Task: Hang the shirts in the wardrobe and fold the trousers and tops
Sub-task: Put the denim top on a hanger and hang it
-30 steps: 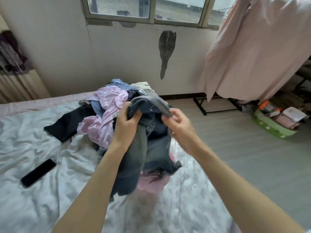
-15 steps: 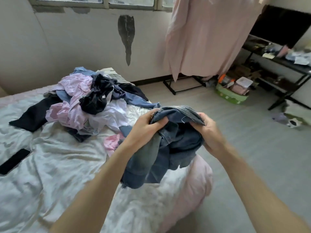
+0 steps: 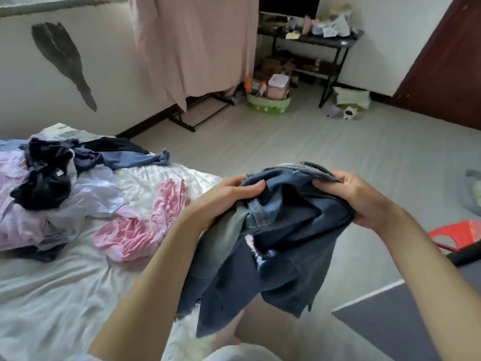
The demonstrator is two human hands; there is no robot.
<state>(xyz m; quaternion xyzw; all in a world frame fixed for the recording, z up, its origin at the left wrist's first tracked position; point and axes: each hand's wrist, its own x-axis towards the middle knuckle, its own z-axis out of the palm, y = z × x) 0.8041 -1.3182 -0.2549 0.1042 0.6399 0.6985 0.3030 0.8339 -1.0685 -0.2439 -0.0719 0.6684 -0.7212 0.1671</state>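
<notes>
A pair of dark blue denim jeans (image 3: pixel 291 238) hangs bunched in front of me, past the corner of the bed. My left hand (image 3: pixel 223 196) grips the waistband on its left side, fingers curled over the denim. At the waistband's right side my right hand (image 3: pixel 359 196) grips the fabric too. The frayed legs dangle below my hands. On the bed (image 3: pixel 52 295) to the left lies a heap of clothes (image 3: pixel 44 194): lilac and pink shirts, dark tops, a blue garment. A crumpled pink garment (image 3: pixel 145 225) lies apart from the heap.
A pink cloth (image 3: pixel 197 40) hangs over a black rack at the back wall. Beside it stand a green basket (image 3: pixel 268 102) of bottles and a cluttered black shelf table (image 3: pixel 312 40). A red plastic stool (image 3: pixel 460 233) is at right, a brown door (image 3: pixel 447 53) far right.
The jeans have been lifted off the heap and carried right, past the bed corner. My view has swung right, so the pile now lies at left and the door shows.
</notes>
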